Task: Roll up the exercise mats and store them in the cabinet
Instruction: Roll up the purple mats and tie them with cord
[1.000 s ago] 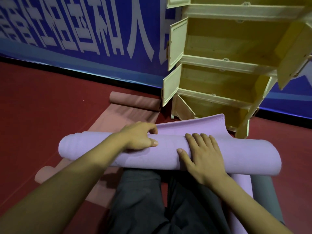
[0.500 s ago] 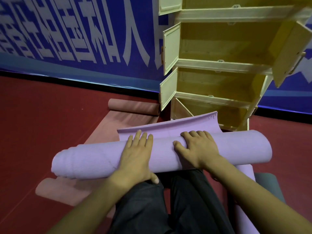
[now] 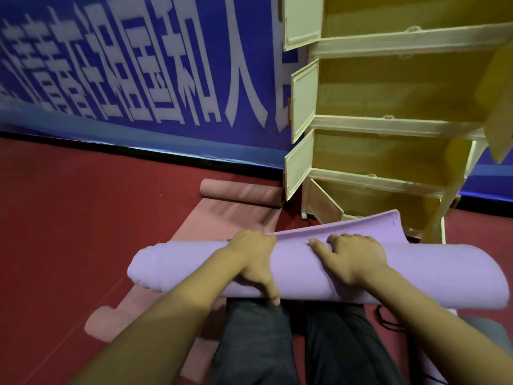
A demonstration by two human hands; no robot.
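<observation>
A purple mat (image 3: 433, 273), rolled into a thick tube, lies across my knees, with a short free end curling up toward the cabinet. My left hand (image 3: 254, 259) grips the roll near its middle, fingers curled over the top and thumb on the near side. My right hand (image 3: 349, 258) grips the top of the roll just to the right, fingers bent over the far edge. A pink mat (image 3: 230, 218) lies flat on the floor to the left, both ends curled. The yellow cabinet (image 3: 388, 126) stands ahead at the right with its doors open.
Red floor (image 3: 83, 218) stretches to the left. A blue banner (image 3: 138, 65) with white characters covers the wall behind. A grey mat (image 3: 491, 332) shows at the lower right. My dark trouser legs (image 3: 255, 345) are under the roll. Open cabinet doors jut outward.
My left hand went from flat on the roll to gripping it with curled fingers. The free purple end has shortened and the roll has turned toward the cabinet.
</observation>
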